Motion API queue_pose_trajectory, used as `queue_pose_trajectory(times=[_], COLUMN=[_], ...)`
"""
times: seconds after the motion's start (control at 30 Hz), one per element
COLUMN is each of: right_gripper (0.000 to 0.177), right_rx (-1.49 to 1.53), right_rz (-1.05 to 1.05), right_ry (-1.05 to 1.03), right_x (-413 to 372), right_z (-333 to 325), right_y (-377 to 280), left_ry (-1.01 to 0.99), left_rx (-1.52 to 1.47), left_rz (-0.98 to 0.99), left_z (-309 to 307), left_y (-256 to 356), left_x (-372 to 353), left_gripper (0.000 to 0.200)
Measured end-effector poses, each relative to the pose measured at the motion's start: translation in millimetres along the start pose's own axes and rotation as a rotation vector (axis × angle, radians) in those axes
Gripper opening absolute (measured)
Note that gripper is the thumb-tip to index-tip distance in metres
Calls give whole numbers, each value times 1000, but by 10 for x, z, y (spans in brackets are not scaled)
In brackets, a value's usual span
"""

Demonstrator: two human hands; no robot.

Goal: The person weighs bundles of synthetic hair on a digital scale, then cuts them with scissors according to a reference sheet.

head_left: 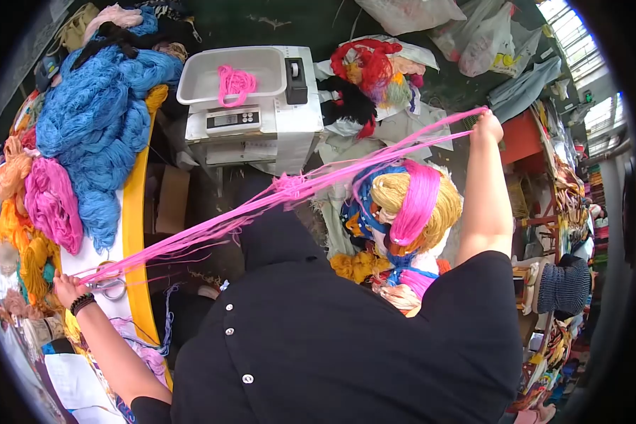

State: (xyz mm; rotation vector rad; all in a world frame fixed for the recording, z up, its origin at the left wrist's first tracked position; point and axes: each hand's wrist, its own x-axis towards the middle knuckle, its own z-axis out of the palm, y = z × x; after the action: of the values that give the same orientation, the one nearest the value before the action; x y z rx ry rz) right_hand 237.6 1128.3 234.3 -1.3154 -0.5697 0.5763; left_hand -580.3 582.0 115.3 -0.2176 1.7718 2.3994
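A long skein of pink yarn (346,169) stretches across my front, with a tangled clump near its middle and loose strands hanging below. Its low end is gripped by my left hand (69,288), just above the white tabletop at the left. My right hand (487,128), raised on the far right, is closed round the other end. Close to my left hand, a pair of scissors (107,286) lies on the table, partly behind the strands. Below the right part of the skein is a pile of hanks, among them a bright pink hank (417,205) over a tan hank (446,212).
Blue yarn (92,106) is heaped on the yellow-edged table (137,226) at the left, beside a magenta bundle (51,201). Ahead stands a digital scale (233,121) with a plastic tray (191,81) holding pink yarn. Shelves (555,233) packed with yarn line the right.
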Motion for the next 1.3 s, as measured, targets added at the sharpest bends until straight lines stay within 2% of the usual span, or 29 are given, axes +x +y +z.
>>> queue_pose_trajectory(times=[0.07,0.13,0.17,0.23,0.27,0.3,0.33,0.37,0.4,0.43,0.47,0.5,0.53,0.57,0.6,0.7,0.77,0.8,0.87,0.97,1.0,1.07,1.13,1.2,1.3], right_gripper=[19,19,21,26,31,27,23,18,14,16,24,34,37,36,34,39,33,30,25,25,25,21,23,25,25], right_rx=[136,119,56,-396,-779,-698,-532,-475,-448,-669,-621,-573,-649,-612,-770,-745,-768,-847,-906,-656,-656,-505,-492,-485,-356], right_rz=[102,111,133,-137,-427,-414,-194,-11,125,170,283,378,386,435,477,-321,-335,-304,-243,-79,-80,122,60,280,548], right_ry=[84,51,176,156,-5,-174,-405,-601,-762,-896,-981,-1150,-1307,-1384,-1378,-1373,-1428,-1522,-1714,-1750,-1756,-1728,-1746,-1845,-2015], right_x=[316,550,524,598,678,200,-563,-1193,-1786,-2191,-2708,-3012,-3256,-3440,-3642,-3809,-3802,-3789,-3794,-3915,-3958,-4020,-4019,-3986,-4001], right_z=[-37,-154,-155,-199,-285,-221,-115,-61,-48,-34,-72,-132,-174,-227,-165,-219,-190,-155,-132,-156,-110,-60,-28,2,-86], right_y=[182,499,592,932,1279,1278,1205,1174,1174,1277,1225,1348,1374,1655,1439,1920,1937,1785,1610,1455,1343,1173,1109,1034,783], left_ry=[-22,-13,-10,-3,-104,-202,-265,-359,-485,-658,-640,-692,-807,-882,-980,-1069,-1174,-1198,-1352,-1425,-1453,-1515,-1513,-1480,-1476], left_rx=[-15,-47,6,114,178,240,200,99,124,69,160,113,189,302,336,486,630,664,680,607,538,646,576,487,514], left_rz=[10,39,66,135,137,139,87,-33,-101,-153,-159,-277,-303,-314,-450,-619,-692,-663,-412,-446,-296,-641,-572,-534,-411], left_z=[-118,-126,-75,102,44,-34,102,293,459,563,721,823,967,1030,1097,1271,1396,1423,1469,1555,1549,1579,1515,1512,1465], left_y=[-20,-2,39,116,32,-60,-135,-176,-226,-353,-436,-582,-644,-792,-892,-1315,-1458,-1568,-1776,-1733,-1783,-1637,-1622,-1500,-1342], left_x=[240,212,96,-247,-255,-255,-562,-914,-1273,-1519,-1838,-2072,-2349,-2487,-2600,-2818,-2911,-2948,-3039,-3176,-3230,-3188,-3156,-3101,-2977], left_gripper=[24,26,28,30,29,27,21,18,17,17,20,22,23,25,27,29,25,22,24,30,26,19,24,26,25])
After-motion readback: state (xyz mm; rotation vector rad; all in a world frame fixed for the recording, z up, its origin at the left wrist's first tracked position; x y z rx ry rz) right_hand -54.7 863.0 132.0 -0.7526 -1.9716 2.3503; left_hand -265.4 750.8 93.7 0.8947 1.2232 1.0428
